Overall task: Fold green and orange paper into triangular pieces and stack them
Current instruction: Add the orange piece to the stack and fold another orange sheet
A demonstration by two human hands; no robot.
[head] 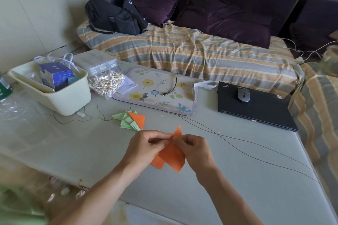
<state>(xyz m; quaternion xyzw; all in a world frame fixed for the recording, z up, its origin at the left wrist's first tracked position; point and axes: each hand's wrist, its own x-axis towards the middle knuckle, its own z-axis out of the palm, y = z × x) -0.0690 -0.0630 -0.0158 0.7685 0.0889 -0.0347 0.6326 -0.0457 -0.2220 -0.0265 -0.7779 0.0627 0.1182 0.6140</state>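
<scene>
The table [228,179] fills the lower half of the frame, pale and glossy, with thin dark cables [256,151] trailing across its right side. A closed laptop [256,107] lies at centre right with a mouse [243,94] on its lid; a floral mat [157,89] sits at centre, and a cream bin [54,95] at the left.

Just above the middle of the frame, a small stack of folded pieces [130,120] rests on the table, mostly green with one orange triangle on top. Near it, and lower in the frame, the orange paper [172,153] is held up off the table between both hands. The left hand [146,148] pinches its upper edge with curled fingers [155,139], and the right hand [195,150] pinches the same edge from the other side, thumb on the face of the sheet. One corner points up behind the hands and two flaps hang below; the exact fold under the fingertips is hidden, though it appears to be a flap being turned over.

For a clean result, the edges should be lined up before any pressure is applied, and the crease should then be run outward from the pinched point with a fingertip. Pressing it flat on the table would probably give a sharper triangle, and the cables are best kept out from under the paper.
</scene>
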